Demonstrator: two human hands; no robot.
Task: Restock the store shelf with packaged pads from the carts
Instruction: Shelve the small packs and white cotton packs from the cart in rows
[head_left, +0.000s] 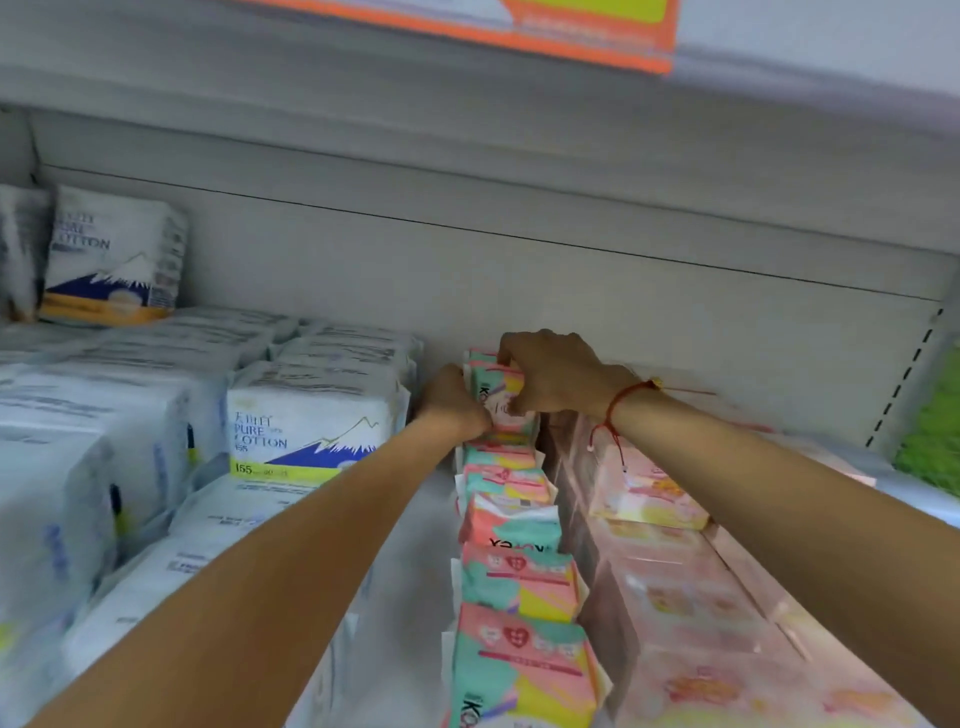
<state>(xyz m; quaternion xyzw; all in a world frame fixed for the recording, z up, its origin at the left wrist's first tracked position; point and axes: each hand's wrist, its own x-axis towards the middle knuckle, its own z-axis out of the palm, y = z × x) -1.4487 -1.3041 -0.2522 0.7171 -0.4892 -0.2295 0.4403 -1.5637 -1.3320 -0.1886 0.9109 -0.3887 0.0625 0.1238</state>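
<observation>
Deep on grey shelf (405, 545), against back panel (571, 291): left hand (457, 402) and right hand (553, 376) gripping pastel pad pack (501, 400). Bare strip between white cotton packs (311, 421) and pastel row (514, 571).

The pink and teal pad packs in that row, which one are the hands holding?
The rearmost pack, by the shelf's back wall; the left hand and right hand grip it.

- Held pack (501, 400), centre of the frame: mint green, pink and yellow patches with dark lettering.
- Row of packs (519, 582), running to the lower centre: the same mint, coral pink and yellow blocks, with red heart marks.
- White packs (306, 421), left: blue mountain with a white peak, a lime-yellow band below.
- Upright pack (111, 254), upper left: same mountain, orange band.
- Pink packs (675, 597), lower right: pale pink with yellow-orange prints.
- Wrist cord (621, 400): red.
- Shelf back panel (519, 270): plain grey.
- Sign (587, 26), top edge: orange border, yellow-green field.
</observation>
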